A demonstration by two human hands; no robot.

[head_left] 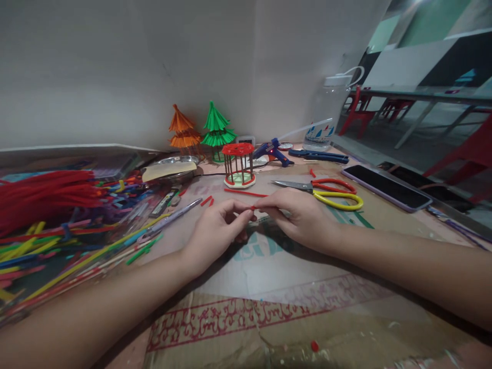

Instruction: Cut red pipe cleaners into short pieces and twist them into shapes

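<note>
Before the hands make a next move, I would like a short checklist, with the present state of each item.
1. Small red piece secured: ok, pinched at the fingertips of the left hand and right hand.
2. Scissors laid down: ok, they lie beyond the right hand.
3. Glue gun powered: ok, apparently, since a red light shows; whether it is hot: cannot tell.
4. Red-topped frame upright: ok.
5. Loose red scraps put away: not ok, some lie near the left hand.

Craft workspace, glue gun, scissors, coloured strips (heaped at left)
</note>
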